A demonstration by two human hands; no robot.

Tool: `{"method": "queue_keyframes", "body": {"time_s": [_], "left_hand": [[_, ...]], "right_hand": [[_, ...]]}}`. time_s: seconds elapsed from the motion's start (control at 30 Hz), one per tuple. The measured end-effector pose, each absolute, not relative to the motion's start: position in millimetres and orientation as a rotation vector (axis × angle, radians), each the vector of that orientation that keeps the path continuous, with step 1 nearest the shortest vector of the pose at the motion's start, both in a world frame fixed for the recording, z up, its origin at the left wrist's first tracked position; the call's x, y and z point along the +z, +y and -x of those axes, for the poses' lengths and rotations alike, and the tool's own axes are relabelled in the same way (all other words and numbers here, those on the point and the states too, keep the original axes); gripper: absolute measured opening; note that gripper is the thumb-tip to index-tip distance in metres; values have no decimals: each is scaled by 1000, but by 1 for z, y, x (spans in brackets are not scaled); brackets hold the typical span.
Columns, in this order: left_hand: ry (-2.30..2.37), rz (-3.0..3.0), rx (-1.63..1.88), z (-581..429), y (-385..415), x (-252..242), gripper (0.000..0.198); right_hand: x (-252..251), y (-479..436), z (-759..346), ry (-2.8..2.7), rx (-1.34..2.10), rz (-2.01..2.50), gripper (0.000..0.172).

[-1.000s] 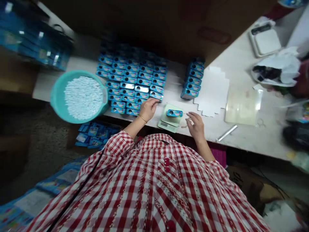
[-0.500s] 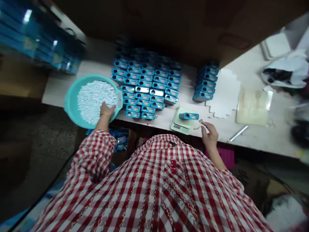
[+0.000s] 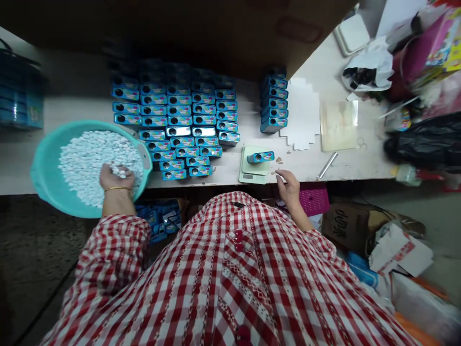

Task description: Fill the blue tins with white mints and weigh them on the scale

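A cardboard box [image 3: 345, 223] bears dark letters, perhaps "JUDA"; nothing else legible.

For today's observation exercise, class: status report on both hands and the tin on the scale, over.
Left hand curled on white pellets in teal basin. Right hand at table edge, grip unclear. Blue tin on scale, nothing blocking it.

We are in a small packing workshop. A long worktable [image 3: 360, 163] carries a digital scale [image 3: 254, 169]. Rows of identical blue tins [image 3: 180, 120] are stacked left of the scale, and a teal basin [image 3: 39, 163] of white pellets [image 3: 86, 154] sits farther left. Flat card blanks [image 3: 302, 120] lie to its right and cartons [image 3: 345, 223] sit below it.
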State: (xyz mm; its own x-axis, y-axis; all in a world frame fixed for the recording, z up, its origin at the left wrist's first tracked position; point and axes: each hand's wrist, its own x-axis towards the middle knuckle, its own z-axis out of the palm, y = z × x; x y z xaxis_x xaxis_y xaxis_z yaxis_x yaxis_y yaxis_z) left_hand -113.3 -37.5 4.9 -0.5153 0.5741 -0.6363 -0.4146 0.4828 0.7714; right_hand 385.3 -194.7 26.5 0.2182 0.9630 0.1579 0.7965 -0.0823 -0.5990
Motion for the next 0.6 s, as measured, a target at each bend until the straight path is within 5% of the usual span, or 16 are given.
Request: {"method": "queue_keyframes", "body": {"time_s": [0.13, 0.4, 0.6], "left_hand": [[1430, 267, 1642, 125, -46, 15, 32], [1066, 176, 1716, 103, -55, 39, 36], [628, 219, 1301, -20, -69, 67, 29]], "right_hand": [[28, -188, -378, -1650, 456, 1872, 22], [36, -175, -344, -1747, 657, 1687, 21], [67, -143, -287, -1949, 798, 1236, 20]]}}
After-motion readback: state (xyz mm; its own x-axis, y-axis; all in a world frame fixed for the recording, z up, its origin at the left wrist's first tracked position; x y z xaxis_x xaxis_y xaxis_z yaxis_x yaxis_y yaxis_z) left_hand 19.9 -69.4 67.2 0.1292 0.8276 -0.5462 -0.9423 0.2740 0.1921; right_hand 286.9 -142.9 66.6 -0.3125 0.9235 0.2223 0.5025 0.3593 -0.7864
